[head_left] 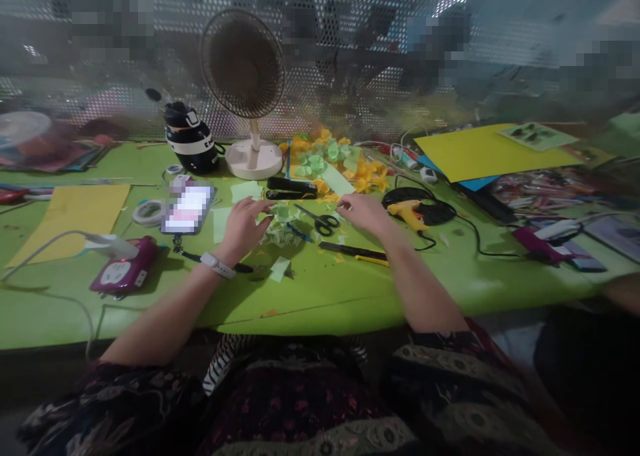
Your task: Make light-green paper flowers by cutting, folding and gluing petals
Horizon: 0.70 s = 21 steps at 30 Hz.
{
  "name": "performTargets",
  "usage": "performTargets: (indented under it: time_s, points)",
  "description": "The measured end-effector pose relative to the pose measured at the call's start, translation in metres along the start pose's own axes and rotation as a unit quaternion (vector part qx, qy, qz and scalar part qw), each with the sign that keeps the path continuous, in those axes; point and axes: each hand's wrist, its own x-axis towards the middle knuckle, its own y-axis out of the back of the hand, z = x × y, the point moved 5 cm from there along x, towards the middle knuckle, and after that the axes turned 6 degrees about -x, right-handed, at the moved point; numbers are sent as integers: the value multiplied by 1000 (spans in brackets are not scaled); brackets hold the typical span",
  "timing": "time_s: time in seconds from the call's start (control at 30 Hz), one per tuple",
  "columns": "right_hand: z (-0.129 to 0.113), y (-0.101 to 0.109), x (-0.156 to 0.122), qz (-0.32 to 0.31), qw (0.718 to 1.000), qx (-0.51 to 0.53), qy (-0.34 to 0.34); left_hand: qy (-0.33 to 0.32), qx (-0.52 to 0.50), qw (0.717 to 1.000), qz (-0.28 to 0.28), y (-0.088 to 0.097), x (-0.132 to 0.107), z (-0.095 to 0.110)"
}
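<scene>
My left hand (245, 228), with a pale band on its wrist, has its thumb and forefinger at the edge of a small light green paper flower (283, 213). Under the flower lie light green paper scraps (285, 235). My right hand (361, 211) is low over the table with its fingers curled, by the lower end of a pale green paper strip (338, 179). What its fingertips hold, if anything, I cannot make out. Between the hands lie dark scissors (325, 225) and a blue pen (299, 233). Behind them is a black stapler (291, 189).
A cutter knife (354, 251) lies before my right hand. A yellow glue gun (409, 213) rests on a black disc at right. Orange paper flowers (373, 174) are heaped behind. A fan (254, 157), a dark bottle (191, 138), a phone (188, 209) and a purple power socket (125, 267) stand left.
</scene>
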Motion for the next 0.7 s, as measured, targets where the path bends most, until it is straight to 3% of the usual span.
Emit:
performTargets:
  time_s: [0.3, 0.43, 0.53, 0.7]
  points:
    - [-41, -2, -11, -5, 991, 42, 126, 72, 20, 997, -11, 3, 2, -1]
    - [-28, 2, -6, 28, 998, 21, 58, 81, 2, 997, -7, 3, 2, -1]
    - [-12, -1, -2, -4, 1000, -11, 7, 87, -17, 996, 1, 3, 1, -2]
    - [-6, 4, -5, -16, 1000, 1, 20, 122, -61, 990, 20, 4, 0, -7]
